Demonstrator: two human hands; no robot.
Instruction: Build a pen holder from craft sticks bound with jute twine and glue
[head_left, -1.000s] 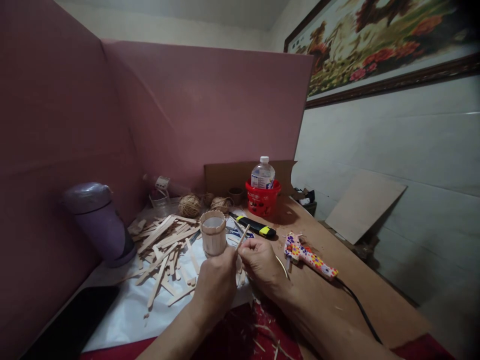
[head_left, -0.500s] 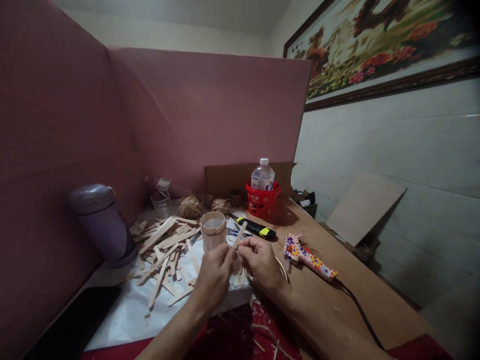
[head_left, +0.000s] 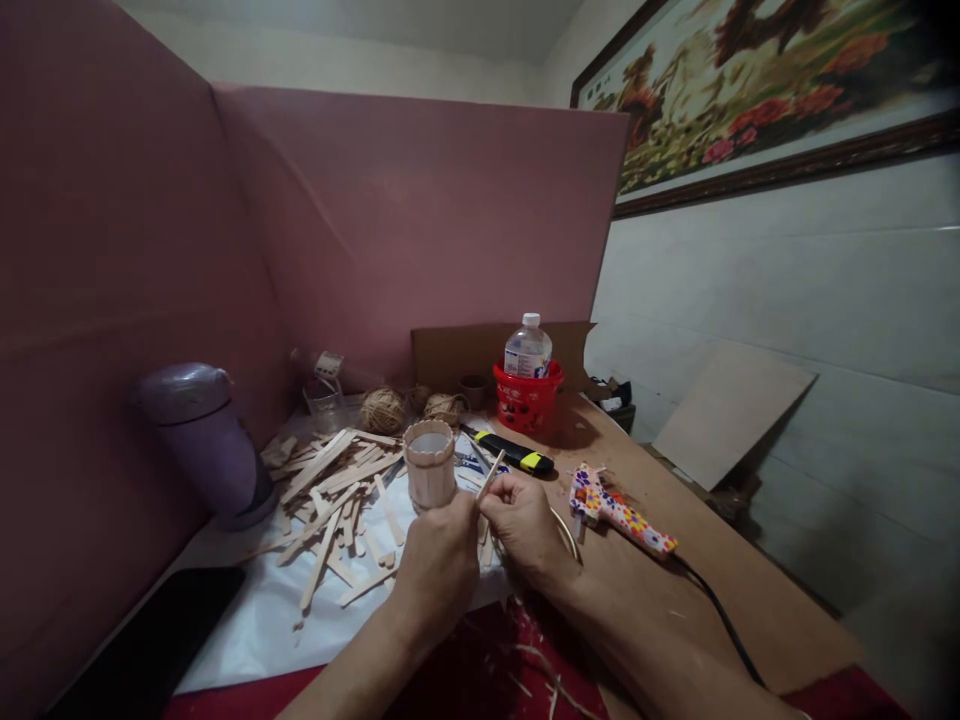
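My left hand is closed around the lower part of a wooden craft stick, whose upper end points up and to the right. The fingertips of my right hand are pinched against the same stick, close beside my left thumb. Just behind my left hand stands a small round cup covered with upright craft sticks, its top open. Loose craft sticks lie in a heap to the left on a white sheet. A gold-coloured ring shows partly behind my right hand.
A black and yellow utility knife lies beyond my hands. To the right rests a flowered glue gun with its cord. Farther back are a red bucket holding a bottle, and twine balls. A purple tumbler stands left.
My left hand has rolled over, showing more of its back, and the stick now appears turned nearly edge-on. My right fingers have come closer around it. The view has shifted slightly.
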